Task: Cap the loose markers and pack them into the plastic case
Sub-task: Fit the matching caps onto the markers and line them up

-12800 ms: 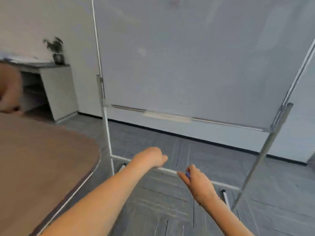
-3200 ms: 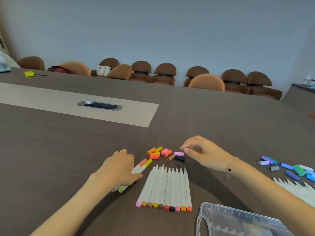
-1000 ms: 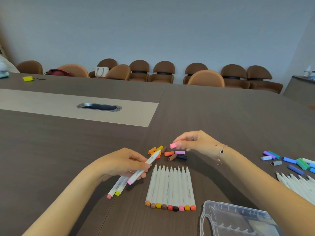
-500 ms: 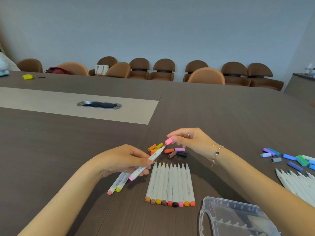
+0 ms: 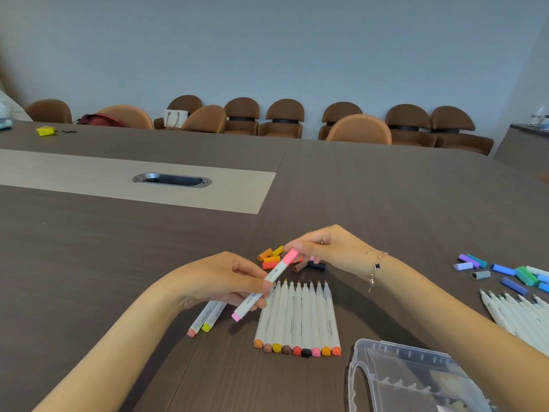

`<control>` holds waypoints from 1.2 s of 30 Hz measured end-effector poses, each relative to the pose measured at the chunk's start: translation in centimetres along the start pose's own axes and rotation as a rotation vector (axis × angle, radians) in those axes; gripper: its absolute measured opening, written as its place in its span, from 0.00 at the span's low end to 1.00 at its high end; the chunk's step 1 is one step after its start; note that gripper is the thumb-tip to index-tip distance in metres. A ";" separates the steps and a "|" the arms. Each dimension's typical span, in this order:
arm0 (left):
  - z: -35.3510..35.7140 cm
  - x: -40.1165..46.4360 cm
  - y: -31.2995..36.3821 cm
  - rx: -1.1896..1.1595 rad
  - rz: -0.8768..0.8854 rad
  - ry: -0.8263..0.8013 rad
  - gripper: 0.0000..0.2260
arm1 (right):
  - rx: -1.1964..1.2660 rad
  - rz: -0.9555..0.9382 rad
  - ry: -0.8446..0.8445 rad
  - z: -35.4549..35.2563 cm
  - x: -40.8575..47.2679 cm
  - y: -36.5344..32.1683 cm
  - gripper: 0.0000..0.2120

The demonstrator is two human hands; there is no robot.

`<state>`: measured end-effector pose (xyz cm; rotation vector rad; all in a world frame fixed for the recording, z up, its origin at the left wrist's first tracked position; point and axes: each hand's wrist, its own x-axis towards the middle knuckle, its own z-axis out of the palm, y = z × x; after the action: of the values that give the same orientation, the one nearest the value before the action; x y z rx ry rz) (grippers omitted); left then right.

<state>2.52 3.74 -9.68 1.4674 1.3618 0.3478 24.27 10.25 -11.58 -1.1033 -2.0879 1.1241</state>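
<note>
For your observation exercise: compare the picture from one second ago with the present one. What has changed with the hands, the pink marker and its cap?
The right hand carried the pink cap left onto the tip of the pink marker, which the left hand holds, tilted up. Unchanged: the row of uncapped markers, the loose caps and the plastic case.
</note>
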 end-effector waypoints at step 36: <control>-0.2 1.6 -1.2 0.065 -0.073 0.151 0.03 | -0.470 0.221 0.142 -2.6 -0.5 5.7 0.03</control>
<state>2.18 4.93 -11.25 1.4644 1.5563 0.3769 28.77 12.82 -15.12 -1.6141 -2.2134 0.6295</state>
